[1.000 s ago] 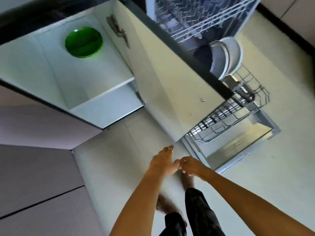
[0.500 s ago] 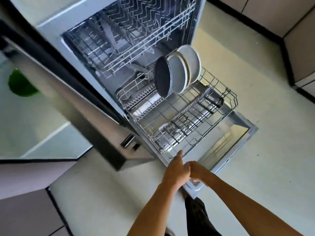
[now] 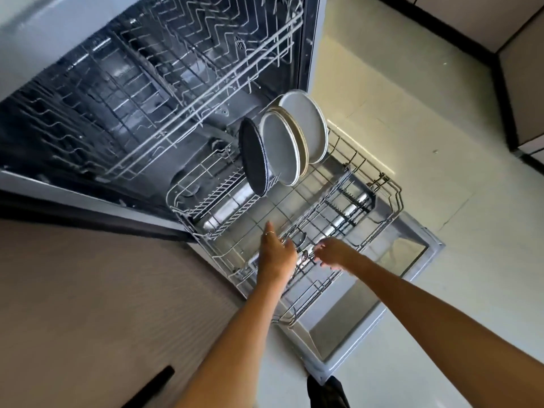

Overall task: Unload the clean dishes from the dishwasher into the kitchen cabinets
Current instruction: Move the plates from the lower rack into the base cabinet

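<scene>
Nearest us, over the lower rack [image 3: 379, 231], our left hand [image 3: 275, 254] stretches out with straight fingers, holding nothing. Just beside it, our right hand [image 3: 332, 253] hangs with fingers loosely spread, possibly brushing the wires. At the rack's far end stand a dark plate [image 3: 253, 157] and pale plates [image 3: 306, 128] on edge.

The left hand [image 3: 275, 254] and right hand [image 3: 331, 253], which touched a moment ago, have parted and now reach, fingers loose, over the pulled-out lower rack [image 3: 391, 198]. The green bowl and open cabinet have left view at 10 o'clock.
</scene>
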A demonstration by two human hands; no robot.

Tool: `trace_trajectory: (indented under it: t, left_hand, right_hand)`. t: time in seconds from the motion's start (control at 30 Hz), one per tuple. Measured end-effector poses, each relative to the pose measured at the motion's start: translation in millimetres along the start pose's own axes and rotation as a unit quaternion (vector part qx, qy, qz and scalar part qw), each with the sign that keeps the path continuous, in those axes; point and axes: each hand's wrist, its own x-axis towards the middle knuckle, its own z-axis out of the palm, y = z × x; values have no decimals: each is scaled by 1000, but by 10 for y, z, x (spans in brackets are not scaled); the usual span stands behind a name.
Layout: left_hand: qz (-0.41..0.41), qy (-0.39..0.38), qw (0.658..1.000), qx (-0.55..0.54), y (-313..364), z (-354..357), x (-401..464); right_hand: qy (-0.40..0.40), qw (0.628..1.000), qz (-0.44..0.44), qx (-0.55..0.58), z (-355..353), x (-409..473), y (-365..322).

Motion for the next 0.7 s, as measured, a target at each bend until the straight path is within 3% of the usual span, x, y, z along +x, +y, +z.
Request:
trace_trajectory:
  t: [0.13, 0.3, 0.5, 0.7]
  left_hand:
    - [-26, 63, 997, -44, 106, -195, 299]
    - [-70, 115, 987, -88, 77, -342, 453]
    - [-129, 144, 968, -158, -12, -406, 594]
    - [-102, 149, 970, -163, 27, -406, 663]
  right_hand:
    - [32, 998, -49, -22, -275, 395, -489]
    - [130, 983, -125, 18, -415, 770, -1223]
    - [170, 977, -122, 27, -375, 1190, -1767]
    - [188, 975, -114, -20, -525, 1315, -1772]
